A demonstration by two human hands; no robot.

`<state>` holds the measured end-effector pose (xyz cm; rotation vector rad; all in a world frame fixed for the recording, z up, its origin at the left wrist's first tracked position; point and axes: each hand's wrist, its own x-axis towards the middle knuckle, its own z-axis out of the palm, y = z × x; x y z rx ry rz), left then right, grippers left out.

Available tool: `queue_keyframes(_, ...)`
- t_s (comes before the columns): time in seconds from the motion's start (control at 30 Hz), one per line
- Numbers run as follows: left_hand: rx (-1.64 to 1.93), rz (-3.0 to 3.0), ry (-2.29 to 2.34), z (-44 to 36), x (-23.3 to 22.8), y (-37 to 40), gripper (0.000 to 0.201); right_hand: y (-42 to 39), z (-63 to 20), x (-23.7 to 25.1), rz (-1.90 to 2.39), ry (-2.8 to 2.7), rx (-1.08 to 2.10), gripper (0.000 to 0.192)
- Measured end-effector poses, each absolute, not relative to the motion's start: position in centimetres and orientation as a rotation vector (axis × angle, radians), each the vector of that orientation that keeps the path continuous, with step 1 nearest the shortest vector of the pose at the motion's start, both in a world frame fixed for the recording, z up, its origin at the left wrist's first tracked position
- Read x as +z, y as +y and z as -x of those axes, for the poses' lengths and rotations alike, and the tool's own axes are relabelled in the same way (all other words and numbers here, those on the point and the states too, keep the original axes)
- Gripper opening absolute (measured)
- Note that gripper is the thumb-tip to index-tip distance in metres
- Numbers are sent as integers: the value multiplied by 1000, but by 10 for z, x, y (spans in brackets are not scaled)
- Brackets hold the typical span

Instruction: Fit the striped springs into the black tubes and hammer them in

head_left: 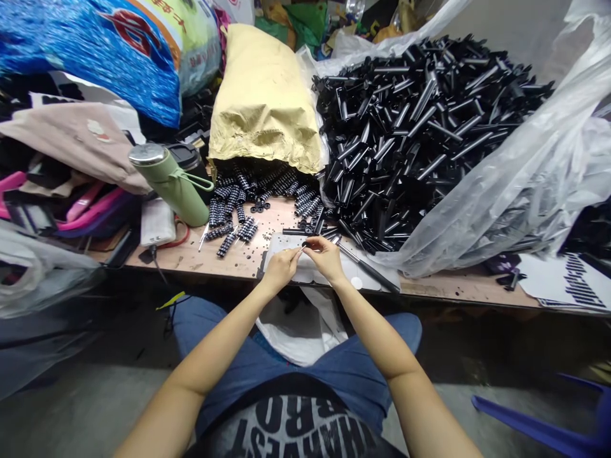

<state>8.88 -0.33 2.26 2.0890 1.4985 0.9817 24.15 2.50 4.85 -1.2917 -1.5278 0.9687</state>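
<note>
Bare bench strip (200,257) left open along the near edge, between green bottle (174,184) and white tray (286,251). Way ahead blocked by brown sack (265,95) and spilled springs (233,210). Right side walled off by heaped black tubes (410,133) in clear plastic sheeting (525,191). Far left crowded by bags (71,137).
</note>
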Motion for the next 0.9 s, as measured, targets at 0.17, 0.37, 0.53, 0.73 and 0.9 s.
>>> queue_keyframes(0.17, 946, -2053, 1470, -88, 25, -6, 29, 18, -242, 47, 1276, -1653, 824, 20)
queue_keyframes(0.37, 999, -1866, 1462, -79, 29, -2, 41, 22, -242, 47, 1129, -2088, 599, 30)
queue_keyframes(0.53, 1156, -1790, 1547, -72, 32, 5, 30, 63, -239, 51, 1605, -2212, 161, 29)
queue_keyframes(0.73, 1166, -1692, 1473, -73, 30, 6, 22, 87, -239, 47, 1690, -2373, 51, 12)
queue_keyframes(0.9, 1208, -1776, 1494, -76, 28, 7, 20, 78, -242, 45, 1594, -2095, 438, 10)
